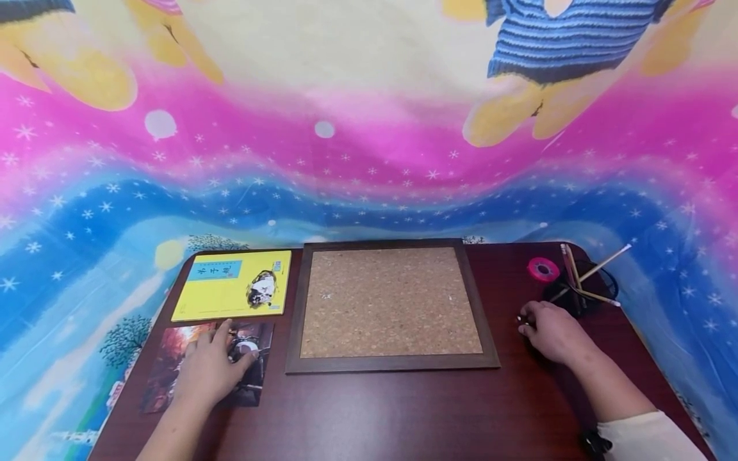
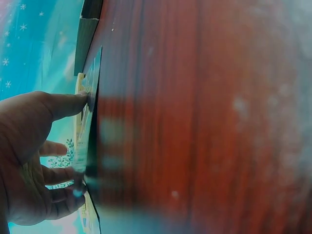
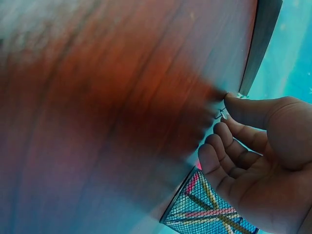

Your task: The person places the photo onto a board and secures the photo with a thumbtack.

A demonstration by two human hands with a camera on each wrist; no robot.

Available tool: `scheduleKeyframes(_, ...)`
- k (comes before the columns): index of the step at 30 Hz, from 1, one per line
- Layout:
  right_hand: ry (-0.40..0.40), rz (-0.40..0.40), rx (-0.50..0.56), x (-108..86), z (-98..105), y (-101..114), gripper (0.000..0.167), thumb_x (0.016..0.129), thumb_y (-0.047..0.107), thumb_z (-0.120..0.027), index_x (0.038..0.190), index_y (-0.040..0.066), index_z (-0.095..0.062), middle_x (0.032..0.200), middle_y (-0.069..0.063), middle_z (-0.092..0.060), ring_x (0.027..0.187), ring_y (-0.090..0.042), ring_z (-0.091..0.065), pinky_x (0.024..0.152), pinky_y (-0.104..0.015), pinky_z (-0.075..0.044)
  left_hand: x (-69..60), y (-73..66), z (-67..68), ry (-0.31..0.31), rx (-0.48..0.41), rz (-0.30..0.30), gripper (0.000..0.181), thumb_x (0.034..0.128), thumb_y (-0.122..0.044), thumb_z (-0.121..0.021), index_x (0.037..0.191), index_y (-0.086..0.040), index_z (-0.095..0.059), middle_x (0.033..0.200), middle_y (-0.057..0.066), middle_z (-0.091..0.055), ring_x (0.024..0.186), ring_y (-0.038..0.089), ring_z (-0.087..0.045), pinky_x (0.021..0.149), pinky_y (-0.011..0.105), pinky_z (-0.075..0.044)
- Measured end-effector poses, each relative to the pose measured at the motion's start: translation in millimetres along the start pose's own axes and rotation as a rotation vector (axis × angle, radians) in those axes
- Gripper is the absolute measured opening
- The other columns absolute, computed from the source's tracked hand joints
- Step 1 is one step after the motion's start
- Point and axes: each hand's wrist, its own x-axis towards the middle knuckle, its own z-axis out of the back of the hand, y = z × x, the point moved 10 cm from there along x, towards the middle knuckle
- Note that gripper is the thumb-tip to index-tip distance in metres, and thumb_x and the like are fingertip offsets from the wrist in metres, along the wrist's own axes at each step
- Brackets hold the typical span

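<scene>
My left hand [image 1: 210,368] rests spread over a glossy picture print [image 1: 256,384] at the table's left, with fairly straight fingers. In the left wrist view its thumb and fingertips touch the face of the print [image 2: 92,122], and its edge stands slightly off the table. To the right of the cork board [image 1: 392,307], my right hand [image 1: 553,330] is low at the tabletop. Its thumb and forefinger pinch a small pale pin-like piece [image 3: 223,114]; its exact kind is too small to tell. The other fingers curl loosely.
A yellow booklet [image 1: 230,288] lies behind the print. Behind my right hand are a pink tape roll [image 1: 544,269] and a black mesh pen cup [image 3: 195,214] with several pencils. A patterned cloth [image 1: 346,160] surrounds the dark red table [image 1: 357,416].
</scene>
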Motion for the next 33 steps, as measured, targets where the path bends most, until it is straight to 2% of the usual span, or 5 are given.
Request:
scheduleKeyframes(8, 0.002, 0.015, 0.001, 0.2, 1.6, 2.2, 0.011, 0.091, 0.005, -0.072, 0.099, 0.001, -0.067, 0.088, -0.010, -0.066, 0.084, -0.032, -0.065, 0.076, -0.055, -0.053, 1.1, 5.5, 2.0, -0.003, 0.003, 0.007, 0.095, 0.0828, -0.055, -0.081, 0.153, -0.001, -0.045, 0.143, 0.038, -0.040, 0.129, 0.063, -0.033, 0.103, 0.081, -0.025)
scheduleKeyframes(13, -0.003, 0.017, 0.007, 0.5, 2.9, 3.2, 0.005, 0.091, 0.003, -0.070, 0.096, 0.004, -0.069, 0.082, -0.004, -0.065, 0.078, -0.027, -0.062, 0.073, -0.053, -0.053, 0.8, 4.9, 6.2, -0.021, -0.035, -0.034, 0.087, 0.0837, -0.048, -0.082, 0.149, 0.001, -0.051, 0.138, 0.036, -0.045, 0.122, 0.059, -0.039, 0.099, 0.078, -0.029)
scheduleKeyframes(21, 0.008, 0.013, 0.017, 0.1, 2.0, 1.1, 0.003, 0.092, 0.004, -0.067, 0.094, 0.002, -0.068, 0.081, -0.002, -0.067, 0.076, -0.027, -0.063, 0.068, -0.051, -0.053, -1.6, -1.2, 18.0, -0.040, -0.173, -0.113, 0.070, 0.0899, -0.026, -0.078, 0.146, 0.007, -0.052, 0.127, 0.031, -0.049, 0.089, 0.037, -0.058, 0.081, 0.060, -0.051)
scheduleKeyframes(29, 0.001, 0.012, 0.022, -0.8, 5.1, 1.7, 0.002, 0.094, 0.005, -0.066, 0.094, 0.004, -0.068, 0.081, -0.001, -0.066, 0.073, -0.025, -0.062, 0.066, -0.049, -0.052, -2.6, 1.5, 19.9, 0.005, -0.260, -0.120, 0.065, 0.0863, -0.003, -0.068, 0.149, 0.005, -0.050, 0.129, 0.027, -0.051, 0.082, 0.027, -0.053, 0.064, 0.039, -0.043)
scheduleKeyframes(33, -0.017, 0.023, 0.019, -0.4, 8.2, 5.2, 0.004, 0.091, 0.003, -0.069, 0.094, 0.006, -0.069, 0.080, 0.000, -0.066, 0.073, -0.024, -0.064, 0.067, -0.050, -0.053, -4.5, 4.5, 19.1, 0.016, -0.323, -0.133, 0.061, 0.0915, 0.002, -0.063, 0.151, 0.002, -0.050, 0.122, 0.022, -0.054, 0.063, 0.019, -0.047, 0.056, 0.034, -0.041)
